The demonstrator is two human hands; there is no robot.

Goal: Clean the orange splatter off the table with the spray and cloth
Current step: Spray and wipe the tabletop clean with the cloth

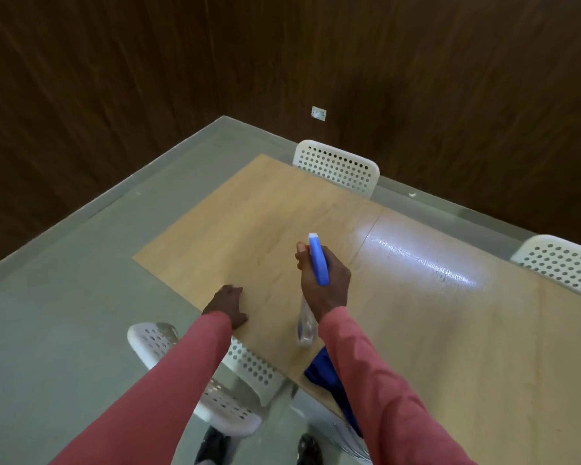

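Note:
My right hand (322, 280) grips a spray bottle (317, 260) with a blue trigger head and a clear body, held above the light wooden table (249, 236) with its nozzle aimed at the far left part of the top. My left hand (227, 305) rests flat on the table's near edge, fingers together, holding nothing. A blue cloth (326, 374) lies on the table's near edge, partly hidden under my right sleeve. I see no orange splatter on the visible tabletop.
A white perforated chair (337, 167) stands at the table's far side, another (564, 263) at the right, and a third (228, 380) below my left arm. Dark wood walls enclose the grey floor (81, 313). Light glares on the tabletop at the right.

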